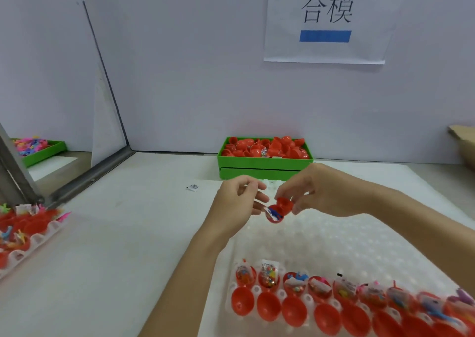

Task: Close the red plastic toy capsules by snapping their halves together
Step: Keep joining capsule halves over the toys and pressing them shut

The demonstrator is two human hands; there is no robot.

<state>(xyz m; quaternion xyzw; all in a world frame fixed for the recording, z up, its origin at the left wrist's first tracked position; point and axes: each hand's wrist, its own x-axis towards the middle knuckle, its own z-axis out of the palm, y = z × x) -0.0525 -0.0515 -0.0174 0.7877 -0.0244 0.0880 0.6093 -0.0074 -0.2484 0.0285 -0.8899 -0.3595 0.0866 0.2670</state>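
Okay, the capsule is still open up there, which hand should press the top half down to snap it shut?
Right, probably. The right hand already pinches the top half, tilted above the toy-filled bottom half that the left hand holds.

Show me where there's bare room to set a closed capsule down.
Free: the white table between the side tray and the left hand, and the white tray's empty cells beyond the filled rows. Crowded: its near rows of red halves and the heaped green bin.
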